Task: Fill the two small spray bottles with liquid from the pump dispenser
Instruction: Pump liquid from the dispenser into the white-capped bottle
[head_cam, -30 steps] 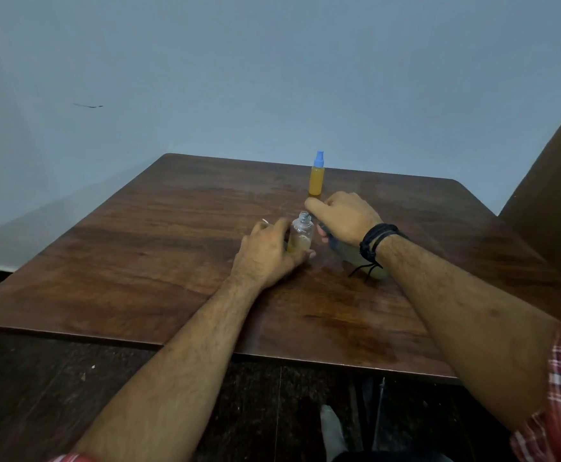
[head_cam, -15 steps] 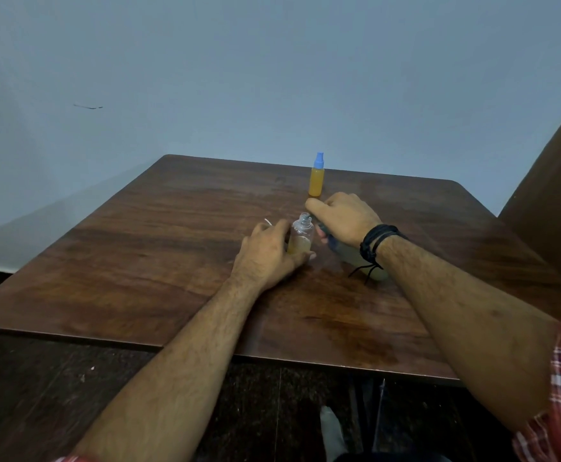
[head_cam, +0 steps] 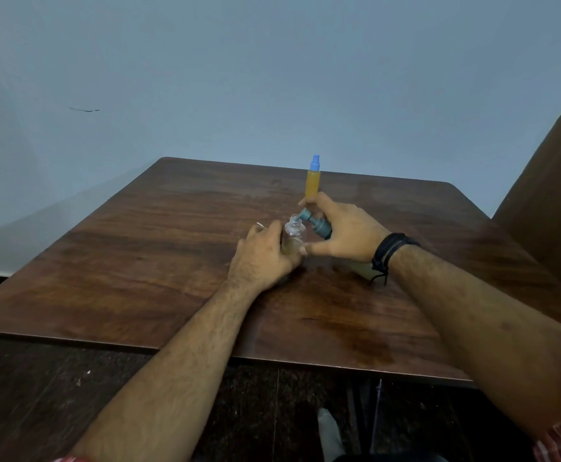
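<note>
A small clear spray bottle stands uncapped on the wooden table, partly filled with yellowish liquid. My left hand grips its body. My right hand holds the pump dispenser, tilted, with its blue-grey nozzle right at the bottle's open neck; the dispenser's pale body shows below my wrist. Behind my hands stands a second small spray bottle, full of orange liquid and closed with a blue sprayer cap.
A thin white piece pokes out past my left hand's fingers. A brown panel rises at the table's right side. A pale wall is behind. Dark floor and a foot lie below the near edge.
My right hand has lifted slightly off the pump, so the blue-grey pump head and nozzle now show. The left hand and clear bottle have stayed put.
</note>
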